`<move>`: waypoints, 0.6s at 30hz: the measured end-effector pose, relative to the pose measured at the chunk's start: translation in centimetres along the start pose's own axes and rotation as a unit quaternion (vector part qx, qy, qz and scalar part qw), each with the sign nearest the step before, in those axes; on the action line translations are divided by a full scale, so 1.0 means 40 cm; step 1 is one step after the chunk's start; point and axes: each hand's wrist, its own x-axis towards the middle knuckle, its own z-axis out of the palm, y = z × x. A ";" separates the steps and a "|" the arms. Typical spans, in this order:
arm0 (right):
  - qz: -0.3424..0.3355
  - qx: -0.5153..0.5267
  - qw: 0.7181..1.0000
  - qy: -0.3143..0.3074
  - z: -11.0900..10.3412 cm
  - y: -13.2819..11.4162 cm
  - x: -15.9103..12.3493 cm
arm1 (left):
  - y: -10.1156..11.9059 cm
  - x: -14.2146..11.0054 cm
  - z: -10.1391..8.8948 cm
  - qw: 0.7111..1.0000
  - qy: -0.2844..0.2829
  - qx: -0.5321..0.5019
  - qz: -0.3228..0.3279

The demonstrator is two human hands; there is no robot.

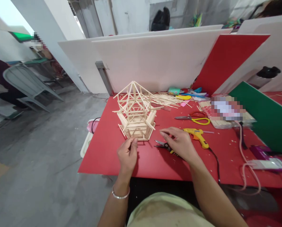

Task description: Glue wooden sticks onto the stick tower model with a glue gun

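A pavilion-like model of thin wooden sticks (137, 118), with a pointed roof frame, stands upright on the red tabletop. My left hand (128, 154) is closed at the model's front lower edge, thumb against the fingers; whatever it pinches is too small to make out. To the right, my right hand (180, 143) is also closed in a pinch, its fingertips pointing toward the model but apart from it. Anything between those fingertips cannot be made out. Under this hand lie cutters (163, 145) with dark, yellow-marked handles, partly hidden by it.
A yellow glue gun (197, 136) with a black cord lies right of my right hand. Behind it are yellow-handled scissors (195, 119). Loose wooden sticks (166, 100) are spread behind the model. White boards (150, 66) and a green board (261, 116) border the table.
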 end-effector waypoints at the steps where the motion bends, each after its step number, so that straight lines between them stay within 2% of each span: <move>1: 0.019 -0.010 1.000 0.004 -0.007 0.028 -0.013 | -0.008 -0.006 0.000 1.000 0.000 0.004 -0.013; 4: 0.097 -0.081 0.991 0.044 -0.048 0.144 -0.065 | -0.039 -0.023 0.007 1.000 0.000 0.011 -0.020; 7: 0.166 -0.228 0.957 0.069 -0.103 0.260 -0.134 | -0.071 -0.033 0.024 0.999 0.008 0.000 -0.044; 9: 0.202 -0.268 0.939 0.070 -0.135 0.307 -0.178 | -0.088 -0.034 0.036 0.997 0.001 0.006 -0.080; 13: 0.227 -0.246 0.941 0.049 -0.152 0.324 -0.230 | -0.107 -0.037 0.054 0.990 -0.031 0.077 -0.111; 15: 0.225 -0.226 0.947 0.048 -0.137 0.309 -0.228 | -0.108 -0.041 0.061 0.988 -0.022 0.099 -0.115; 18: 0.177 -0.177 0.967 0.045 -0.095 0.268 -0.193 | -0.104 -0.046 0.076 0.985 0.004 0.053 -0.162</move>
